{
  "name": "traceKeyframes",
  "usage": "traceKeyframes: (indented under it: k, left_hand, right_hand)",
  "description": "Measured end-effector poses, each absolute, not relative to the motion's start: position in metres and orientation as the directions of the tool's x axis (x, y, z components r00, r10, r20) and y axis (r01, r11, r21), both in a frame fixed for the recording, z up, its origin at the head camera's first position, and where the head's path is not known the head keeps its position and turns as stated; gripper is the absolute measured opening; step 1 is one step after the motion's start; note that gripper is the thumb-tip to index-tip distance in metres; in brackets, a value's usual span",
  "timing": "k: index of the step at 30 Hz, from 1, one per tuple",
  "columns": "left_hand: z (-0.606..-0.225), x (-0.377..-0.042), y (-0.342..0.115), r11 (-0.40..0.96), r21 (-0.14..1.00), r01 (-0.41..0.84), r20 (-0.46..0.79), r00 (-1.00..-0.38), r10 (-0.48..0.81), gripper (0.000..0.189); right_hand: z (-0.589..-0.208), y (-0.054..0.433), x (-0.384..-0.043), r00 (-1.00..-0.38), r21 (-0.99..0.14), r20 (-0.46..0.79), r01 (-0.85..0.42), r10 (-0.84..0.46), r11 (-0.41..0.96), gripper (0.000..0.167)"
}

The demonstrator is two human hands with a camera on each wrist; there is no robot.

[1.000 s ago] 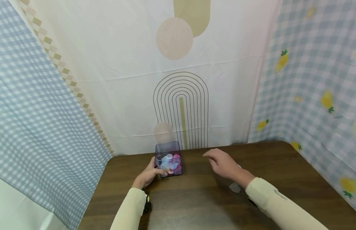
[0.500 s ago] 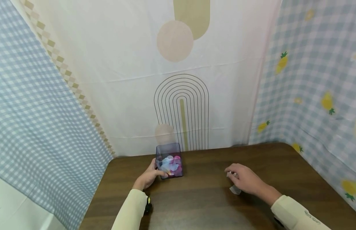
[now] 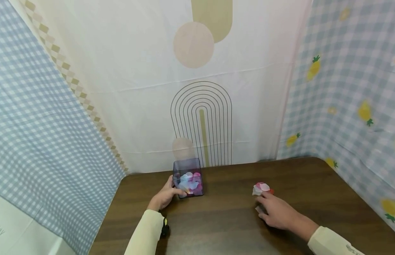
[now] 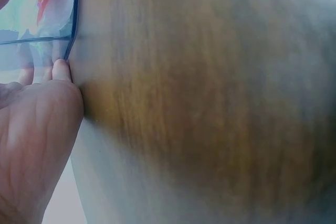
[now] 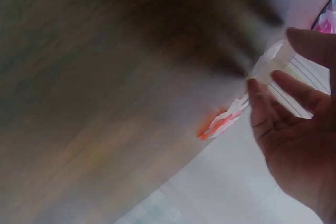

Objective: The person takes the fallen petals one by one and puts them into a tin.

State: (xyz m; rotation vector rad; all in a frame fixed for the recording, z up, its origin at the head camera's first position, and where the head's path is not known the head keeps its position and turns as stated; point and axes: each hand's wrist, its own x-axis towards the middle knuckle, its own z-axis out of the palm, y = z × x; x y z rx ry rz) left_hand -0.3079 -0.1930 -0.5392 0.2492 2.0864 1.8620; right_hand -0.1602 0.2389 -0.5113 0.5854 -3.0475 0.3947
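Note:
My left hand (image 3: pixel 165 194) holds a clear purplish plastic box (image 3: pixel 197 168) at its left side, thumb across the front and fingers on the far side. White, pink and purple petals (image 3: pixel 189 182) lie inside it. My right hand (image 3: pixel 277 212) is low over the table on the right, thumb and fingers apart. A whitish petal-like piece (image 3: pixel 258 209) shows between its thumb and fingertips. Just beyond the fingers lies a small heap of white, pink and red petals (image 3: pixel 262 187), whose red edge also shows in the right wrist view.
Both hands work over a brown wooden table (image 3: pixel 216 219). A white patterned cloth (image 3: pixel 146 117) hangs behind its back edge, close to the box. Checked cloths hang at the left (image 3: pixel 57 124) and right (image 3: pixel 338 88).
My right hand has moved right and toward me from the table's back middle, uncovering the petal heap. The left hand and box have stayed in place.

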Motion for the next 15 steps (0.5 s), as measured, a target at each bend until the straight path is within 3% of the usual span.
traceKeyframes:
  k: [6, 11, 15]
  left_hand:
    - [-0.537, -0.308, -0.194, 0.132, 0.987, -0.095, -0.135, -0.930, 0.342, 0.097]
    - [-0.538, -0.307, -0.193, 0.128, 0.987, -0.095, -0.134, -0.930, 0.342, 0.096]
    - [-0.537, -0.305, -0.192, 0.130, 0.987, -0.091, -0.130, -0.931, 0.341, 0.096]
  right_hand:
    - [-0.515, 0.240, -0.162, -0.914, -0.219, 0.118, -0.405, -0.388, 0.888, 0.016]
    - [-0.525, 0.242, -0.165, -0.898, -0.208, 0.195, -0.430, -0.394, 0.878, 0.028]
    - [-0.528, 0.241, -0.168, -0.915, -0.227, 0.204, -0.391, -0.349, 0.892, 0.028]
